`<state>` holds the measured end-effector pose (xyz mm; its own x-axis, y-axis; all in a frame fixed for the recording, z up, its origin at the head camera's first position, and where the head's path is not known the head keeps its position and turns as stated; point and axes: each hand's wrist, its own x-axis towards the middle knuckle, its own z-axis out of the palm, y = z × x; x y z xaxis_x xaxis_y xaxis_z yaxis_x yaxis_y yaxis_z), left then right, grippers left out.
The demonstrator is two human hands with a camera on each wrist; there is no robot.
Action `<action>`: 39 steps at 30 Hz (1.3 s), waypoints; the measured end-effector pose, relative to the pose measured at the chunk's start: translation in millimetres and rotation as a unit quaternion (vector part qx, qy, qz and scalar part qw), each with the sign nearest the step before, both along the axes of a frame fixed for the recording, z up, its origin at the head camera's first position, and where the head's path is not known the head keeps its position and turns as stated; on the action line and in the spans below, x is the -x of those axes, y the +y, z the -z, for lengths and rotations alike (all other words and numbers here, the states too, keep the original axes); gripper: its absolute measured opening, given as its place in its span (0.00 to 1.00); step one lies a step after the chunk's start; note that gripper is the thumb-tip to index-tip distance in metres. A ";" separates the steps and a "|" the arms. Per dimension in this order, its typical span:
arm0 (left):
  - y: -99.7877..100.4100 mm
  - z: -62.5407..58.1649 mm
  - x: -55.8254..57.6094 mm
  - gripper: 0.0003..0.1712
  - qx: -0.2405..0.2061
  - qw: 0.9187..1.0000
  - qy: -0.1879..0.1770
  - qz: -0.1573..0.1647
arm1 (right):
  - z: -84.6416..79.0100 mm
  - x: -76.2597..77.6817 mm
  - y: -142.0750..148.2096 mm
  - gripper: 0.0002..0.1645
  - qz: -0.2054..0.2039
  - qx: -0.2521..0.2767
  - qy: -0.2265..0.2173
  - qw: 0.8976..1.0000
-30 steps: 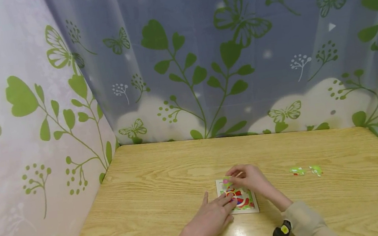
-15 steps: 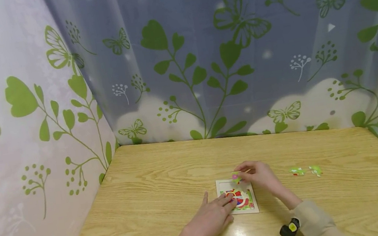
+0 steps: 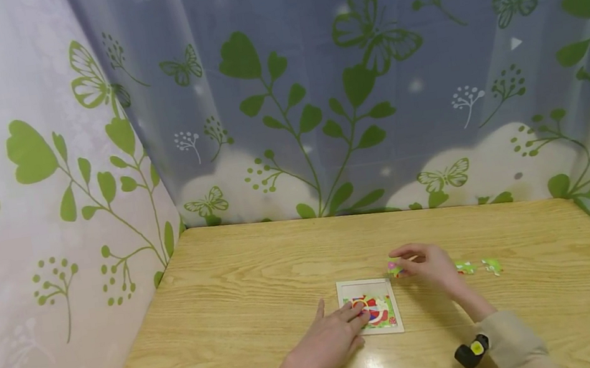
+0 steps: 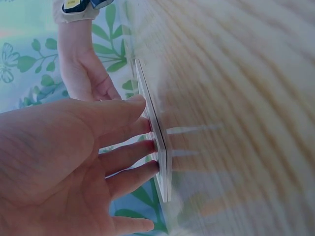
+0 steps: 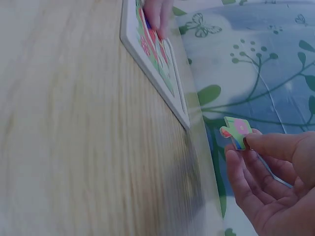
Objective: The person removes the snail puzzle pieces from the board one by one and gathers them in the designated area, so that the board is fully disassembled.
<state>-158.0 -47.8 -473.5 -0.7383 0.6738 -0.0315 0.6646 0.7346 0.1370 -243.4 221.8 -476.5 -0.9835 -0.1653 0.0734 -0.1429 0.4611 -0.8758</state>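
Rightward from over the puzzle tray [image 3: 363, 289]: that is how the right hand [image 3: 429, 264] has travelled since the earlier frames, bringing the green-and-pink puzzle piece [image 5: 238, 129] with it, while the left hand [image 3: 323, 345] has kept its place. I now see the piece just beyond the tray's far right corner, raised above the wooden table [image 3: 240, 279], with thumb and fingertips pinching it. On the left, the fingers are extended and spread, their tips resting on the picture pieces toward the near side of the tray. That hand covers part of the puzzle, so I can't fairly tell whether every piece beneath it is seated.

Far in the tray, a strip of pale backing shows. Off to the right lie a left loose piece [image 3: 463, 268], next to the right hand, and a right loose piece [image 3: 491, 266] just past it. I judge the step in hand to be carrying this one piece away from the tray. To my mind the next move calls for a steady pinch and a gentle lowering near those two, if setting down is the aim, with the left fingertips steadying the tray.
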 end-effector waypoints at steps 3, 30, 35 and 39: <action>-0.1 1.2 0.1 0.28 0.002 1.000 0.002 0.001 | -2.2 0.4 10.5 0.17 0.012 -0.012 -0.008 1.000; -1.0 0.8 -0.5 0.27 -0.014 1.000 0.004 0.002 | 1.2 5.8 65.4 0.23 0.039 -0.071 -0.066 0.995; -0.7 0.9 -0.5 0.27 -0.013 1.000 0.001 0.001 | 3.8 7.8 64.4 0.27 0.037 -0.103 -0.061 0.992; -0.3 1.0 -0.6 0.28 -0.009 1.000 0.001 0.000 | 3.5 9.2 63.9 0.25 0.032 -0.140 -0.050 0.988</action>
